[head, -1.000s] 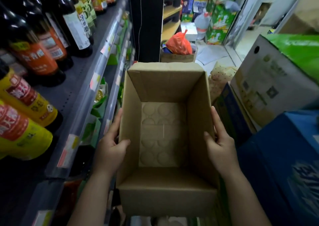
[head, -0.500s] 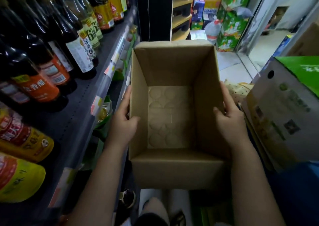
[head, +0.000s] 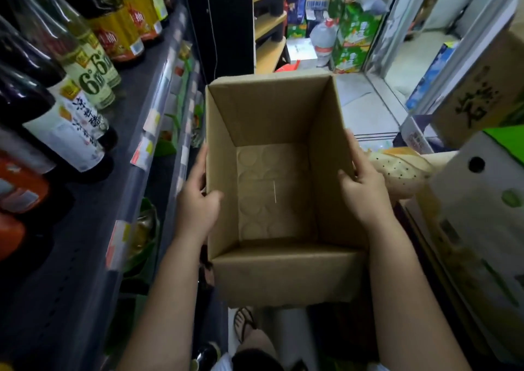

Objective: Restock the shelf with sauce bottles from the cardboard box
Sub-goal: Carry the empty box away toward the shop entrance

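An open brown cardboard box (head: 272, 110) is held in the air in front of me, with nothing inside but round bottle marks on its floor. My left hand (head: 195, 200) grips its left wall, thumb inside. My right hand (head: 363, 192) grips the right wall the same way. To the left runs the dark shelf (head: 93, 223), with dark sauce bottles (head: 71, 127) standing in rows along it, some with white, yellow or orange labels.
Stacked cartons (head: 482, 209) crowd the right side, close to my right arm. A narrow aisle floor (head: 360, 107) leads ahead to a doorway, green boxes and a large water jug (head: 323, 41). My sandalled foot (head: 243, 325) shows below the box.
The box has risen in my hands and the view has swung up along the aisle. Both hands keep the same grip on the side walls.
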Tool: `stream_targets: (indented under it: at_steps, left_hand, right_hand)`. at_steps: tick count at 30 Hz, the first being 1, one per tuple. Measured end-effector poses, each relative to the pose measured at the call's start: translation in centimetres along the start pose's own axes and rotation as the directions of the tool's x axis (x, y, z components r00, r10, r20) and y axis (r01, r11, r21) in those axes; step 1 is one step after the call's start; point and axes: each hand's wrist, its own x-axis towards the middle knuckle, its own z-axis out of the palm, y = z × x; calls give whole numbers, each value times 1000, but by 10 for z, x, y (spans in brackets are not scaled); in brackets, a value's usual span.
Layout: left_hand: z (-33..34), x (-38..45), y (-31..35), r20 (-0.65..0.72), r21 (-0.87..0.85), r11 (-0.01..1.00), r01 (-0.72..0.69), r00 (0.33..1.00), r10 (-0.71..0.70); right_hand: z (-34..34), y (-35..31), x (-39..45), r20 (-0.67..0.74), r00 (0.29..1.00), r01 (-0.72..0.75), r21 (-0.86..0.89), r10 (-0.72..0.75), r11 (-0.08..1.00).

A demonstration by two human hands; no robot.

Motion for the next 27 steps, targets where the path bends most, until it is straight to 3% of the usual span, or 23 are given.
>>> stream_targets:
  at_steps: [8,20,27]
  left_hand:
    - [-3,108,13,-17,-20,1000,-23,1000,23]
    - [31,219,24,-7,76,996,54,999,-54]
    - [79,327,28,137,129,989,65,987,-83]
  right_hand:
    - [36,-28,117,14,999,52,38,-53,998]
    - [69,-19,236,56,998,-3,10,3,1000]
    - [80,5,310,-34,990,-136,-6,136,991]
